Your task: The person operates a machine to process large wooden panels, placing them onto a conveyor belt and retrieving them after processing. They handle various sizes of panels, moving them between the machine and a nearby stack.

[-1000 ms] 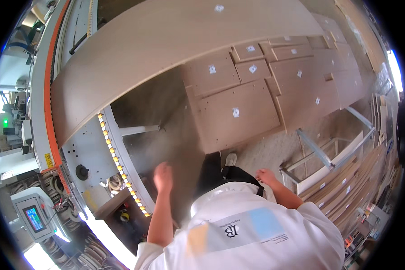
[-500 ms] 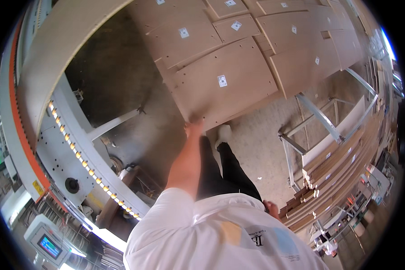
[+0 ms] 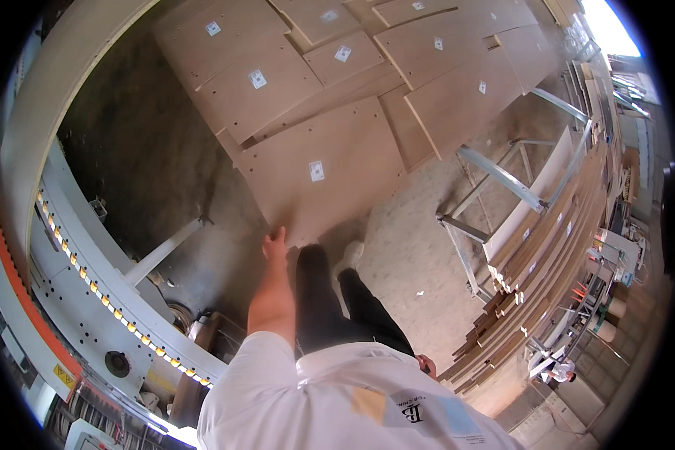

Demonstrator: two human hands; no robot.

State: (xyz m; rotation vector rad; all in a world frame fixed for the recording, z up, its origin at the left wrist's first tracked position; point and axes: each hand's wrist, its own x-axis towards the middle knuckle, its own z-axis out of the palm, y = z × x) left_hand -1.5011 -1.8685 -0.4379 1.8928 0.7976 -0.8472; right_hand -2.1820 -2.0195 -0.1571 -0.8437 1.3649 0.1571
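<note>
Now the large board (image 3: 330,180), at the near edge of the stack (image 3: 403,124), has been drawn away from the neighbouring boards (image 3: 255,94) and seemingly loosened, its near left corner gripped by the left hand (image 3: 275,244), while the right hand (image 3: 426,365) cannot be read.

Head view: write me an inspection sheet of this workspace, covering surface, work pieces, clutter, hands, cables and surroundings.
Surface: brown panels piled unevenly, some overlapping.
Work pieces: near panel has a white label and small holes.
Clutter: small white scrap on the floor.
Hands: left hand at the near panel's edge, grip unclear; right hand mostly hidden beside the shirt.
Cables: a coil by the machine; cable or hose, cannot tell.
Surroundings: machine with yellow rollers at left; metal frame and stacked boards at right.
</note>
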